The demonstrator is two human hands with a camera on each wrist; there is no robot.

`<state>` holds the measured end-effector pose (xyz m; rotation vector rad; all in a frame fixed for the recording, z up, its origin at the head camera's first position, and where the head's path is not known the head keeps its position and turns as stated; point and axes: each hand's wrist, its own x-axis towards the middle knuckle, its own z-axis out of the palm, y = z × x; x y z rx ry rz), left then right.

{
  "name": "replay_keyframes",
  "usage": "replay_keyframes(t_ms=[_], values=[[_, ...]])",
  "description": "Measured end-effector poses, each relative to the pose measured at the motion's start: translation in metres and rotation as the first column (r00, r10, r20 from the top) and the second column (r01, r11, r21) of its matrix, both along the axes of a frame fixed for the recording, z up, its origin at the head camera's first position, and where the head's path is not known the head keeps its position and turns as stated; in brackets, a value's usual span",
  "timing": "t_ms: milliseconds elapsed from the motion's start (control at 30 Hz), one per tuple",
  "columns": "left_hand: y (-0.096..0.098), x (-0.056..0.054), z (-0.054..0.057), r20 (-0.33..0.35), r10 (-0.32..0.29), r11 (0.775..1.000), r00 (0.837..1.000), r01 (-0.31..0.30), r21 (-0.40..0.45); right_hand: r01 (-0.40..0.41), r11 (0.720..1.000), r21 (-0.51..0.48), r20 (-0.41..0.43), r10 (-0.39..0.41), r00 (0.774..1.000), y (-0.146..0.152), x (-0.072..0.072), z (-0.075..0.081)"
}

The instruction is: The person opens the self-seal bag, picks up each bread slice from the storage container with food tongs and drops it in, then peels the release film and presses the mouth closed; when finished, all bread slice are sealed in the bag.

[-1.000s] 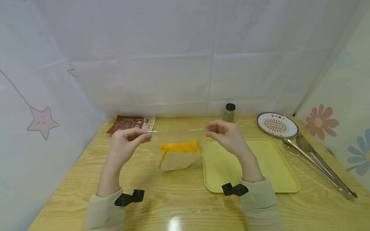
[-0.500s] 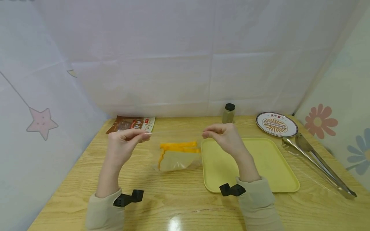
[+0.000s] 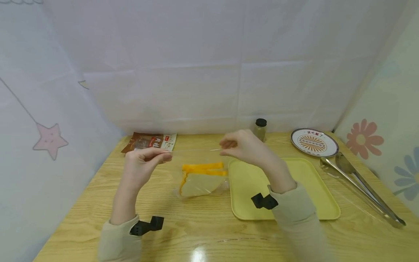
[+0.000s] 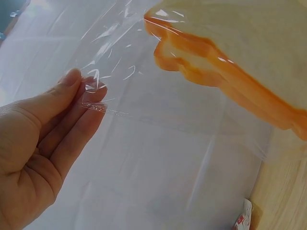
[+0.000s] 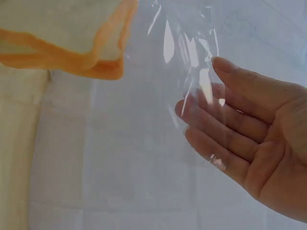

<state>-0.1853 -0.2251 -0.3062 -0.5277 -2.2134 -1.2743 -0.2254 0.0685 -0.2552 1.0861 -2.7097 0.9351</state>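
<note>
A clear plastic bag (image 4: 187, 129) hangs upright between my hands, its upper edge stretched almost level in the head view. Inside it at the bottom are bread slices (image 3: 203, 183) with orange crusts, close over the table. My left hand (image 3: 144, 165) pinches the bag's upper left corner; the left wrist view shows the film folded between thumb and fingers. At the opposite corner, my right hand (image 3: 245, 147) has its fingers (image 5: 220, 127) loosely extended behind the film. The right thumb stands apart from them, its tip right at the bag's side edge.
A yellow tray (image 3: 307, 189) lies to the right on the wooden table (image 3: 183, 236), partly under my right arm. Beyond it are steel tongs (image 3: 363, 185) and a patterned plate (image 3: 314, 142). A black-capped jar (image 3: 260, 129) and a brown packet (image 3: 145, 141) stand and lie at the back.
My right hand has shifted left and slightly up along the bag's upper edge, its fingers spreading from the thumb. The left hand and the bread have stayed nearly in place.
</note>
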Motion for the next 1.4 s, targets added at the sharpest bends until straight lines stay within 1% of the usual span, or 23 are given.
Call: replay_keyframes(t_ms=[67,167,267,333,433,567,767,867,1000,1133,1400], values=[[0.000,0.000,0.000,0.010,-0.005,1.000,1.000,0.005,0.001,-0.052,0.996,0.069,-0.009,0.053,0.999,-0.014,0.000,0.012],[-0.001,0.000,0.000,0.015,-0.017,1.000,1.000,0.017,0.009,-0.100,0.974,0.202,-0.050,0.112,0.993,-0.038,0.002,0.027],[-0.002,0.000,0.000,0.007,-0.030,0.999,1.000,0.030,0.014,-0.120,0.942,0.313,-0.101,0.159,0.982,-0.060,0.006,0.036],[-0.002,0.000,0.000,0.003,-0.037,0.999,0.999,0.037,0.015,-0.131,0.929,0.347,-0.121,0.182,0.976,-0.074,0.006,0.040],[-0.003,0.000,0.000,0.009,-0.053,0.998,0.999,0.053,0.027,-0.159,0.923,0.351,-0.109,0.209,0.972,-0.090,0.005,0.042],[-0.003,-0.001,-0.001,0.020,-0.084,0.995,0.996,0.083,0.057,-0.201,0.921,0.335,-0.068,0.236,0.969,-0.106,0.001,0.039],[-0.002,-0.002,-0.002,0.012,-0.118,0.990,0.993,0.117,0.082,-0.209,0.918,0.337,-0.052,0.240,0.969,-0.115,-0.004,0.033],[-0.001,-0.003,-0.002,0.002,-0.115,0.991,0.993,0.114,0.073,-0.222,0.913,0.343,-0.028,0.246,0.969,-0.114,-0.004,0.030],[0.000,-0.003,-0.001,-0.006,-0.095,0.994,0.995,0.096,0.052,-0.230,0.910,0.345,0.002,0.245,0.970,-0.110,-0.005,0.027],[0.000,-0.003,-0.001,0.009,-0.091,0.994,0.996,0.090,0.060,-0.217,0.912,0.348,0.004,0.230,0.973,-0.105,-0.007,0.026],[0.000,-0.002,0.000,0.028,-0.086,0.994,0.996,0.084,0.068,-0.202,0.916,0.346,0.050,0.197,0.979,-0.091,-0.010,0.024]])
